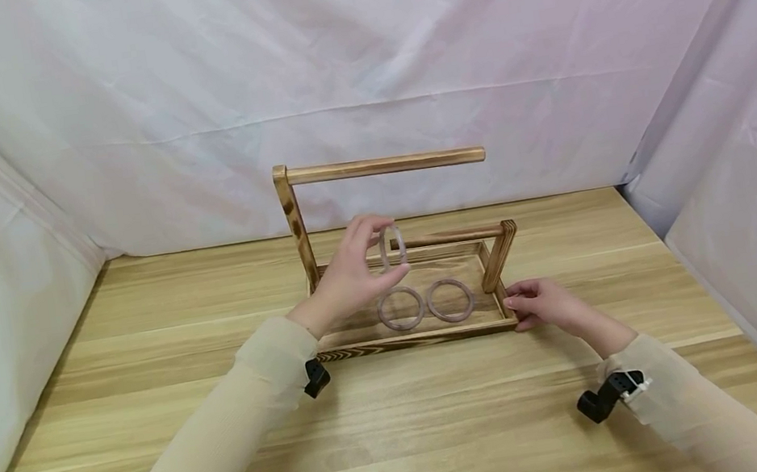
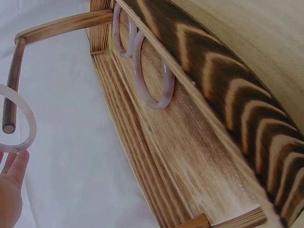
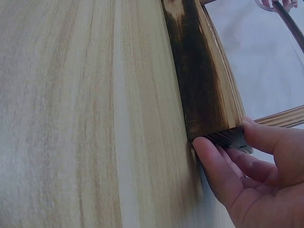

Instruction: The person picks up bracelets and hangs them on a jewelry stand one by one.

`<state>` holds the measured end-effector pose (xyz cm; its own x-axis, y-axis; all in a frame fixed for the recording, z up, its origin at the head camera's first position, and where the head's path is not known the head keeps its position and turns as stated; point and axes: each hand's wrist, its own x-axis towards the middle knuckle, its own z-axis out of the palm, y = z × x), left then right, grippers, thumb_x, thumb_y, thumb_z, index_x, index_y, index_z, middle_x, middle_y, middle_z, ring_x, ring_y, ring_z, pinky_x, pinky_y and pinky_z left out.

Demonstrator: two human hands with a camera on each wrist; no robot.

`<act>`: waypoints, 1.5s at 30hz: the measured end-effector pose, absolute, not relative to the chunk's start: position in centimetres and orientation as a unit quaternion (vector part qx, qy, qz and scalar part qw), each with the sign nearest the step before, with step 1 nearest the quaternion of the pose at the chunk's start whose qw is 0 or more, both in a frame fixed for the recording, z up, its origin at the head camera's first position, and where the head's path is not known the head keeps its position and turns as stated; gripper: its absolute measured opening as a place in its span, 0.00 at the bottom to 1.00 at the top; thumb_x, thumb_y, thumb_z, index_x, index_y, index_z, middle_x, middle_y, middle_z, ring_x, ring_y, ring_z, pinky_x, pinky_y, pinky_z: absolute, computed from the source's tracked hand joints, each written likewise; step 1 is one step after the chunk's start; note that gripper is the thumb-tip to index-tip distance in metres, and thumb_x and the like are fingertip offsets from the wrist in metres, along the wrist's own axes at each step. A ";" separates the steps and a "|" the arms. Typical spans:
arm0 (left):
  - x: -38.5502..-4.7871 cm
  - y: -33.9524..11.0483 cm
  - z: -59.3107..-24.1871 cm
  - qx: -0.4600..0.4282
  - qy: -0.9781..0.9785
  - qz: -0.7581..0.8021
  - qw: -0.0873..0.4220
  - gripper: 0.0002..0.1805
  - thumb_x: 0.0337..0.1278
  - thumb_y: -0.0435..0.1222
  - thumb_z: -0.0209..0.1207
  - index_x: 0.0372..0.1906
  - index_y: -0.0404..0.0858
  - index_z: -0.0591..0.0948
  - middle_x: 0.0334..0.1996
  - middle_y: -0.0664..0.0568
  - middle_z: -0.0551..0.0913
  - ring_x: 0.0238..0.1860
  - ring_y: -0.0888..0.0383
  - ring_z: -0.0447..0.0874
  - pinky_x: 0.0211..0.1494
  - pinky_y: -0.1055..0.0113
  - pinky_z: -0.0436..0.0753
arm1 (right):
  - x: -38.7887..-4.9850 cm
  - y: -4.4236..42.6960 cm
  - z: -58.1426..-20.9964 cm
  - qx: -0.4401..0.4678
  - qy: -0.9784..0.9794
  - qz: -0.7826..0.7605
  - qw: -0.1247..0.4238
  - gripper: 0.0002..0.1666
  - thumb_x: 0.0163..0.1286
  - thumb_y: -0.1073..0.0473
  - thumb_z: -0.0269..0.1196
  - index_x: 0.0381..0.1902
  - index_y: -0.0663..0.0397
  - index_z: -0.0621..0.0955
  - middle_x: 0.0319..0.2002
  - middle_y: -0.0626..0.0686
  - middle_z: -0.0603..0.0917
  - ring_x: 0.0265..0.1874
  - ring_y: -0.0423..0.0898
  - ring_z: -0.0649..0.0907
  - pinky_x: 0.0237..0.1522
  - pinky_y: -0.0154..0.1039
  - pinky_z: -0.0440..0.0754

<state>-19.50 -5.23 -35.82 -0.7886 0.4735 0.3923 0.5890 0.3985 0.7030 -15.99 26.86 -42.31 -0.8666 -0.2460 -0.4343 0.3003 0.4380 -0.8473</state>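
The L hand (image 1: pixel 350 269) pinches a pale ring (image 1: pixel 402 245) betw. thumb and fingers, above the wooden tray (image 1: pixel 430 337). This ring is held upright at the free end of the lower rod (image 1: pixel 452 236); the rod's tip shows inside the ring's outline, but I cannot tell for sure if it passes through. The R hand (image 1: pixel 543 305) grips the tray at its near R corner, w/ thumb and fingers on diff. sides of it. In the tray, 2 more rings lie flat, just beside each other: the L ring (image 1: pixel 404 328) and the R ring (image 1: pixel 453 320). The lower rod goes horiz. from the short R post (image 1: pixel 499 257) toward the L. The upper rod (image 1: pixel 386 165) is fixed on the taller L post (image 1: pixel 296 228) and points to the R. The tray stands on the tabletop (image 1: pixel 407 427), w/ whitish cloth (image 1: pixel 351 52) hanging behind.
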 end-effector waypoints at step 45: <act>-20.0 -2.5 -33.7 -0.370 -0.846 -0.376 0.078 0.34 0.49 0.42 0.66 0.61 0.35 0.68 0.57 0.47 0.70 0.56 0.54 0.72 0.63 0.65 0.73 | -15.9 26.6 -42.0 0.008 0.815 -0.519 0.256 0.28 0.71 0.63 0.51 0.61 0.82 0.61 0.32 0.51 0.74 0.30 0.39 0.76 0.35 0.35 0.85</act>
